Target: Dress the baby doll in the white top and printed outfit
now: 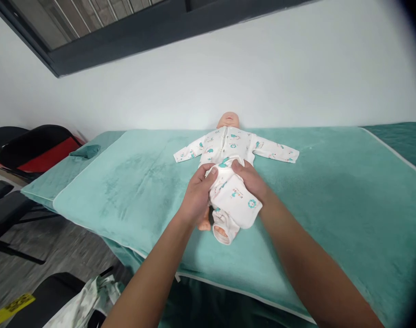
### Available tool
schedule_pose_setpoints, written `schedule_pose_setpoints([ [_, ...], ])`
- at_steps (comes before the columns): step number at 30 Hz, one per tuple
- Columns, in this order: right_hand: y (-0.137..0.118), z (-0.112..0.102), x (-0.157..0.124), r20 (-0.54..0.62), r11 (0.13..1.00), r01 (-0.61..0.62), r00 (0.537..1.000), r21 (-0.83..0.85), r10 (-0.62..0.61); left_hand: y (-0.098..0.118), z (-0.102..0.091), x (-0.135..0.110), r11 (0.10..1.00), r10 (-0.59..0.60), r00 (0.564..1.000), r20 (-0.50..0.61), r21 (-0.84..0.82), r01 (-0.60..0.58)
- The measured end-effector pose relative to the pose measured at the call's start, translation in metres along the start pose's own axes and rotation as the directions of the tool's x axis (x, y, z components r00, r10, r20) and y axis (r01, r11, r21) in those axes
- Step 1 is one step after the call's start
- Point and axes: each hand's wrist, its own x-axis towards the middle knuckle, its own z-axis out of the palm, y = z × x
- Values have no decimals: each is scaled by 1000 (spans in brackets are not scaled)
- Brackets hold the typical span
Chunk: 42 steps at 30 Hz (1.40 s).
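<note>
A baby doll (pixel 229 119) lies on its back on the teal bed cover (pixel 143 182), its head toward the wall. It wears a white printed shirt (pixel 228 142) with both sleeves spread out. Over its lower body are white printed baby pants (pixel 233 198), bunched at the waist. My left hand (pixel 200 189) grips the pants' waistband on one side, thumb on top. My right hand (pixel 249 178) pinches the waistband on the other side. One bare foot (pixel 205 223) shows below my left hand; the other leg is inside a pant leg, its toes at the cuff.
Black and red chairs (pixel 40 150) stand left of the bed. Crumpled printed cloth (pixel 88 303) lies on a black chair at the lower left. A white wall (pixel 279 73) runs behind the bed, under a dark window frame (pixel 126 43).
</note>
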Motion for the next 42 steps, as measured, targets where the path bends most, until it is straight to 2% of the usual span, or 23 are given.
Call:
schedule_pose_setpoints([
  [3,-4,2,-2,65,994,-30,997,-104,37,-2,-3,-15,999,-35,999,-37,-41,33],
  [7,-13,-1,-2,245,931,-32,961,-362,129,-6,-15,-33,997,-61,996,-69,-48,58],
  [10,-18,-2,1,348,823,-1,906,-567,241,-4,-25,-41,996,-90,986,-141,-3,91],
  [13,-18,1,4,391,689,91,872,-719,293,1,-31,-44,988,-142,958,-249,24,153],
  [18,-13,11,6,345,514,167,897,-841,274,7,-31,-55,959,-280,919,-278,-37,281],
  [23,-15,11,9,303,387,170,900,-906,315,6,-21,-82,930,-359,884,-299,-198,310],
  [29,-13,17,11,175,164,125,922,-979,346,-7,-29,-107,944,-326,866,-379,-172,281],
  [33,-10,23,9,178,107,149,913,-983,367,-21,-41,-116,955,-294,850,-437,-108,275],
  [36,-11,22,7,200,90,179,899,-980,389,-32,-49,-118,960,-271,856,-440,-59,274],
  [39,-12,20,5,224,146,178,881,-973,416,-37,-58,-115,955,-222,878,-424,86,283],
  [42,-13,19,3,267,197,199,864,-960,426,-33,-66,-110,916,-237,891,-387,217,338],
])
